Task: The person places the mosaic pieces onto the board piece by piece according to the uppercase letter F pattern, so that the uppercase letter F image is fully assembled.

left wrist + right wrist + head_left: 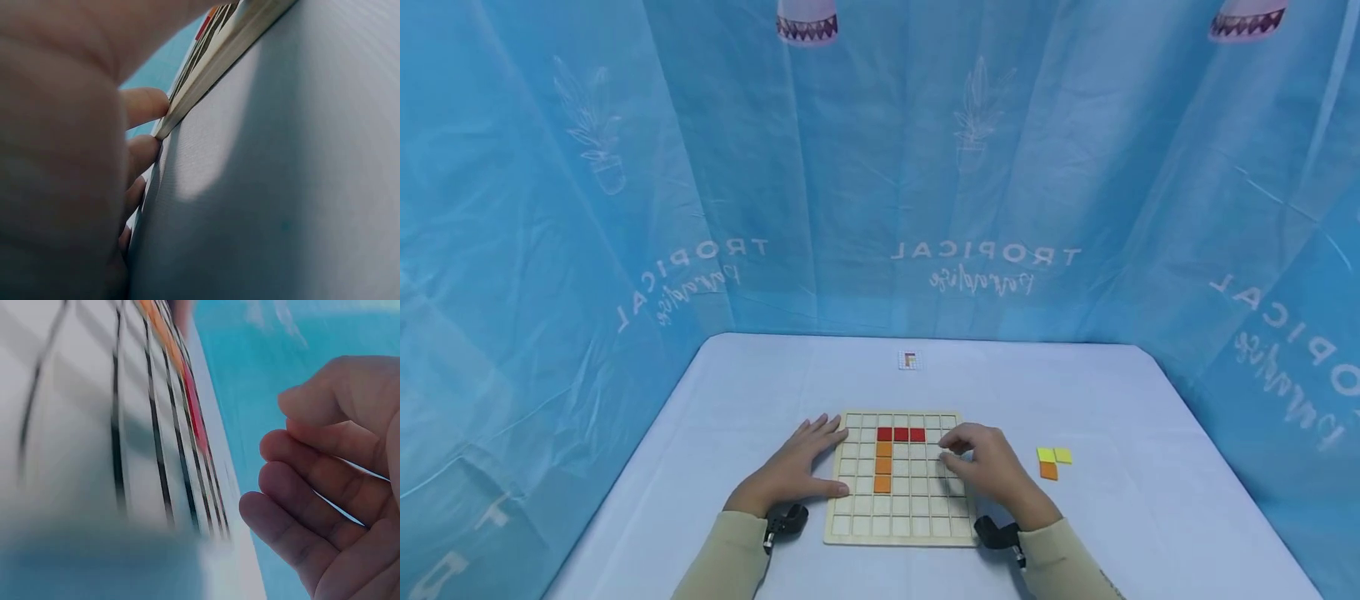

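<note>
A pale grid board (901,536) lies on the table. Three red tiles (901,434) sit in a row near its far side, and three orange tiles (883,467) run down below the leftmost red one. My left hand (796,471) rests spread at the board's left edge, fingertips and thumb touching the rim. Over the board's right part hovers my right hand (988,467), its fingers loosely bent. In the right wrist view, no tile shows between thumb and fingers (294,534).
Right of the board lie two yellow tiles (1046,455) and one loose orange tile (1048,472). A small card (910,360) with a coloured pattern on a grid lies farther back. Blue printed curtains (850,208) hang around the white table (790,375).
</note>
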A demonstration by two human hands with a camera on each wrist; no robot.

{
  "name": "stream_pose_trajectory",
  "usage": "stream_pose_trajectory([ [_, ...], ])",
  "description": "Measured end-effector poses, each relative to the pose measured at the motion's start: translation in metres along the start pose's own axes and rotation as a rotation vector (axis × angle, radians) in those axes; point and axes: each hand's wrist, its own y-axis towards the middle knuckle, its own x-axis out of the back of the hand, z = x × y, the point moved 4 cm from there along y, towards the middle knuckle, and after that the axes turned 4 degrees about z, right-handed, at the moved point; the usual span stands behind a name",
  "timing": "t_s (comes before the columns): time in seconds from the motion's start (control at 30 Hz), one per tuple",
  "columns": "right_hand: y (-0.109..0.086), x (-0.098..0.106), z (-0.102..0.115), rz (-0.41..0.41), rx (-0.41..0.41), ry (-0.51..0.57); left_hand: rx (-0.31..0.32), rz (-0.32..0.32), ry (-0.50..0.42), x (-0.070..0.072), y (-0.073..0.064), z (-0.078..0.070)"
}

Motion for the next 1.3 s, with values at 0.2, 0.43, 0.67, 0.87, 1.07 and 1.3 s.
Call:
stream_pose_trajectory([
  [0.2, -0.035, 0.047, -0.049, -0.166, -0.19, -0.067, 0.008, -0.002, -0.006, 0.001, -0.001, 0.0],
  [0.43, -0.072, 0.075, -0.086, -0.224, -0.245, -0.111, 0.014, -0.003, -0.001, 0.003, -0.001, 0.002],
  [0.67, -0.079, 0.081, -0.098, -0.185, -0.261, -0.163, 0.008, -0.006, -0.005, 0.002, 0.0, 0.001],
  [0.87, -0.083, 0.082, -0.103, -0.135, -0.356, -0.15, -0.016, -0.009, 0.001, 0.0, 0.001, -0.001],
  [1.07, -0.083, 0.081, -0.106, -0.105, -0.388, -0.154, -0.013, -0.013, -0.01, 0.0, 0.001, -0.002],
  [1.3, -0.082, 0.08, -0.104, -0.028, -0.417, -0.102, 0.007, -0.004, 0.0, 0.0, 0.0, -0.002],
])
